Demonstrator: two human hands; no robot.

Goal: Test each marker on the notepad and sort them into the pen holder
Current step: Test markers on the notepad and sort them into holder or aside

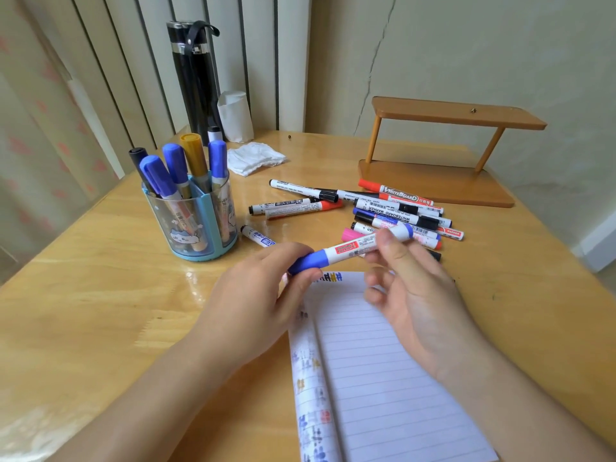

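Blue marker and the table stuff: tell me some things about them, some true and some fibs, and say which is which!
1. The left hand and the right hand both hold the blue marker. True.
2. The pen holder has nothing in it. False: several markers stand in it, mostly blue-capped.
3. The blue marker is lying flat on the notepad. False: it is held in the air above the notepad's top edge.
4. A heap of loose markers lies on the table beyond the notepad. True.
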